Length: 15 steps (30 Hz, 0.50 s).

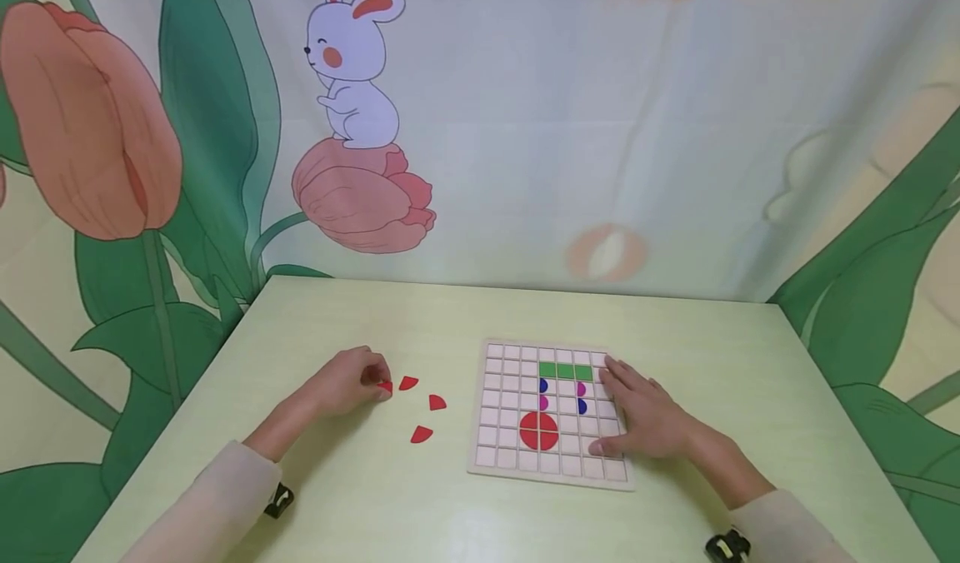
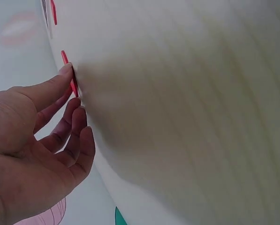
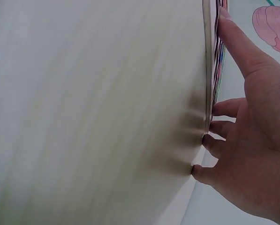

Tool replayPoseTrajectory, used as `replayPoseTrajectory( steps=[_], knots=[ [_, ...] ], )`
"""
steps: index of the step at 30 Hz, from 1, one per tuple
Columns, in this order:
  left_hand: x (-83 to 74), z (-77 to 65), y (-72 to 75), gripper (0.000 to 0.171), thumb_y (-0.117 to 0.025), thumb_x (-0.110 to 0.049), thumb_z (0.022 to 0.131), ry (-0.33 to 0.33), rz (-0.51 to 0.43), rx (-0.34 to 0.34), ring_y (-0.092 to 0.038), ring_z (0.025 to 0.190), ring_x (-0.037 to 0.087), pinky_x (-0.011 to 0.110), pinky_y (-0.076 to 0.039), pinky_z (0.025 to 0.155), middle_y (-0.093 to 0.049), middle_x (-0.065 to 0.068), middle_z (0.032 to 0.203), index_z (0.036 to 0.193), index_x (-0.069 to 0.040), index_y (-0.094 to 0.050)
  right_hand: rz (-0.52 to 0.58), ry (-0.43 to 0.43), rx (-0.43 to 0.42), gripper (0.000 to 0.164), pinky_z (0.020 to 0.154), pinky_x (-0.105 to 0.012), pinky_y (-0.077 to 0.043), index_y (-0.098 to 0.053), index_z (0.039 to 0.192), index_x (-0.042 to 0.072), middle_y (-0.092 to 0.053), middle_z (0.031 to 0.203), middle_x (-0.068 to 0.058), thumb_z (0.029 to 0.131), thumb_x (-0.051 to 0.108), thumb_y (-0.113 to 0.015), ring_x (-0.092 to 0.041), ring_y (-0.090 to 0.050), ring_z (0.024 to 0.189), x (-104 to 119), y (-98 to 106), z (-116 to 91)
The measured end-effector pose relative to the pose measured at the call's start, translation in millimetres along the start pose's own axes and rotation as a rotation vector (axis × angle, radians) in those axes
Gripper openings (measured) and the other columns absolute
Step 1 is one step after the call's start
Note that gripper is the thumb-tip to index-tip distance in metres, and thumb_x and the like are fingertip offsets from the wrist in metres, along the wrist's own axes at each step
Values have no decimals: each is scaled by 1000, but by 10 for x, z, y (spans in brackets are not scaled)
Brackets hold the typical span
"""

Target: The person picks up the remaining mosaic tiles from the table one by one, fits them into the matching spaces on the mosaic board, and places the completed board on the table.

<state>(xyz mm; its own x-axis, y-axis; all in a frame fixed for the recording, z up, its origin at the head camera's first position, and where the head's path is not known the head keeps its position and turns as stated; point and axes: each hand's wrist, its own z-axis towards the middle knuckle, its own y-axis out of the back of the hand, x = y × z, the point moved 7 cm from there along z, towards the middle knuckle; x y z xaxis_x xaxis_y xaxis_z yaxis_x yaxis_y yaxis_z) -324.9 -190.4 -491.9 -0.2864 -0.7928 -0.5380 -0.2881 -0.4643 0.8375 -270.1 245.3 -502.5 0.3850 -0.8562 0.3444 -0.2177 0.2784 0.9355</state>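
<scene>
Left of the board, my left hand (image 1: 350,380) pinches a red quarter-circle piece (image 1: 386,387) at the tabletop. The left wrist view has the thumb and fingertips at this red piece (image 2: 74,86). Spread fingers of my right hand (image 1: 651,417) rest on the right side of a wooden grid board (image 1: 487,456); its thumb lies over the lower right squares. On the board are green squares (image 1: 566,371) in a row, small blue half-circles (image 1: 543,386) and magenta half-circles (image 1: 581,389), and a red circle (image 1: 538,431) made of quarter pieces.
Three loose red quarter-circle pieces lie between my left hand and the board: an upper piece (image 1: 408,383), a middle piece (image 1: 437,402) and a lower piece (image 1: 422,435). The pale table (image 1: 360,496) ends at a printed curtain (image 1: 510,171) behind.
</scene>
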Motion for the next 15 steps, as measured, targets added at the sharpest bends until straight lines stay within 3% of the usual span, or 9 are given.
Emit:
replayPoseTrajectory(
  steps=[9,15],
  knots=[
    [12,-24,-15,17,-81,-7,94,-23,-66,7,-59,86,18,33,-53,79,-65,-4,89,99,-16,-67,-3,-16,14,125,117,-76,-22,-32,163,-3,-18,174,-22,78,75,-80,-48,-18,158,-7,-28,8],
    [-152,-24,14,10,-75,-6,98,-84,-109,-15,-61,88,18,31,-55,79,-65,-4,94,105,-13,-73,-6,-17,19,124,117,-76,-21,-31,163,-3,-17,174,-22,78,73,-80,-48,-17,158,-26,20,0]
  ],
)
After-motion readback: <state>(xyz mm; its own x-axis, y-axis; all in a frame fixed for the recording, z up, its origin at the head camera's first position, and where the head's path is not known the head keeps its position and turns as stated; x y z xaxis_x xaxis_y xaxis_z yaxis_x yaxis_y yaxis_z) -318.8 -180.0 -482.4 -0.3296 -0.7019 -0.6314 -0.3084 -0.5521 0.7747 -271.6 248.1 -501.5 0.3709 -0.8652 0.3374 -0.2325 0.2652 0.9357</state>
